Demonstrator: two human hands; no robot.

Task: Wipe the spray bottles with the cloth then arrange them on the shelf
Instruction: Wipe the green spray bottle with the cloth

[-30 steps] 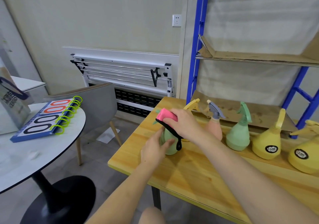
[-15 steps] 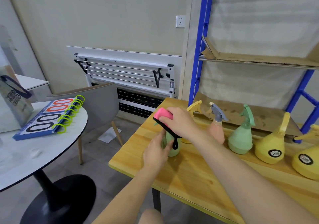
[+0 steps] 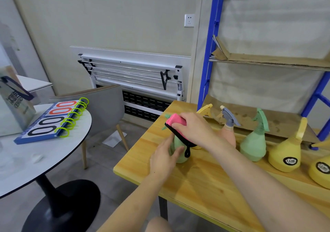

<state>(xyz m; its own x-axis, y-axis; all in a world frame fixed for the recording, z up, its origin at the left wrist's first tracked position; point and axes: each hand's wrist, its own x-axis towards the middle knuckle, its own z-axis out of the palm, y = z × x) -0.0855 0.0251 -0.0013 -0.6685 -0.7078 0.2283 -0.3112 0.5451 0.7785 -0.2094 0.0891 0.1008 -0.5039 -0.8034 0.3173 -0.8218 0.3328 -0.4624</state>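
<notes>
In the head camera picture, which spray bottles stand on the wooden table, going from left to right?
Light green bottle held by both hands → pink bottle with grey trigger → green bottle → yellow bottle with round label → yellow bottle cut by the right edge. I leave out the yellow bottle behind the right hand.

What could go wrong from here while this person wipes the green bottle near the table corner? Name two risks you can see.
The green bottle stands close to the wooden table's left edge; a hard push from the cloth in the right hand could slide it off, though the left hand steadies it. The right forearm also reaches past the pink bottle and could knock it over.
</notes>
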